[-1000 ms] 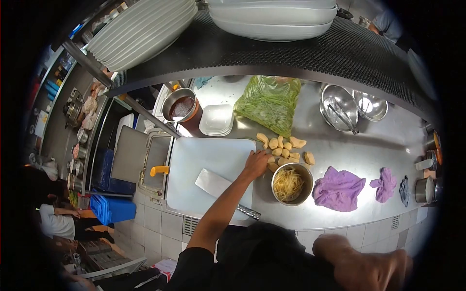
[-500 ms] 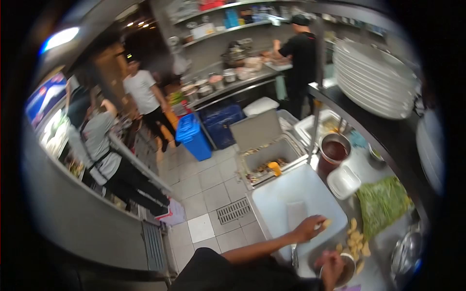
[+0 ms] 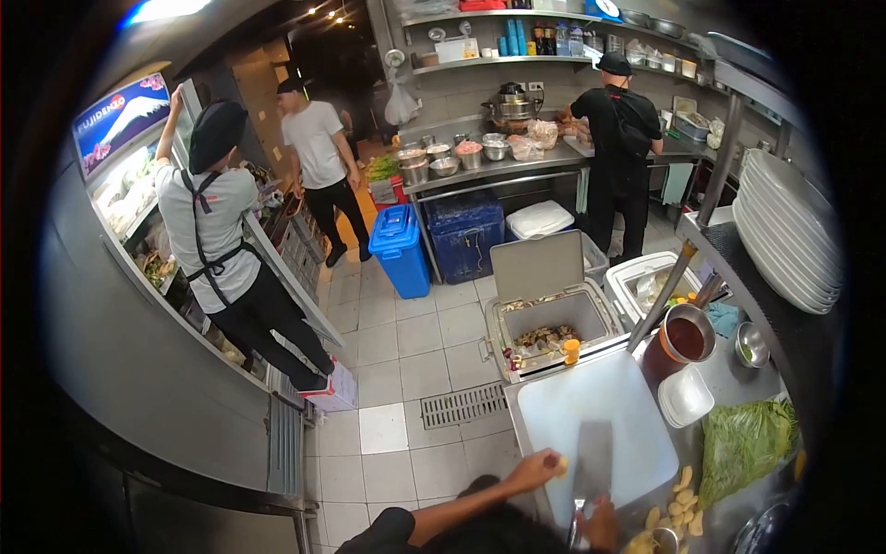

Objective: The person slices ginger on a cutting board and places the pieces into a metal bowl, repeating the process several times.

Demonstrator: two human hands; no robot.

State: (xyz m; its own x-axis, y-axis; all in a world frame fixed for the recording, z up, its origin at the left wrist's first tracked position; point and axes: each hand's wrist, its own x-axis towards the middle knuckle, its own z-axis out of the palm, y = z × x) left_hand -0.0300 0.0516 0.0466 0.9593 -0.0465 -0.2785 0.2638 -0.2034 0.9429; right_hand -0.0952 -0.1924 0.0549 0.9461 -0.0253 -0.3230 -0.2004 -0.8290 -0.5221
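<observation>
My left hand (image 3: 535, 471) is over the near left part of the white cutting board (image 3: 544, 406), its fingertips pinching a small pale yellow peeled piece (image 3: 561, 466). A broad-bladed cleaver (image 3: 592, 457) lies flat on the board, its handle toward me. At that handle, my right hand (image 3: 600, 524) has its fingers curled, though part of the grip is hidden. Right of it, similar pale yellow pieces (image 3: 683, 506) lie in a loose pile on the steel counter. A metal bowl (image 3: 664, 538) is partly visible at the bottom edge.
A bag of leafy greens (image 3: 746, 452), white containers (image 3: 686, 397) and a pot of dark red liquid (image 3: 683, 342) stand to the right. Stacked plates (image 3: 784, 231) fill the shelf above. Beyond the board is an open bin (image 3: 554, 332). Several people work further back.
The view has tilted up. My right hand has moved left from over the bowl to the cleaver's handle. My left hand still pinches its piece, now nearer the board's left side.
</observation>
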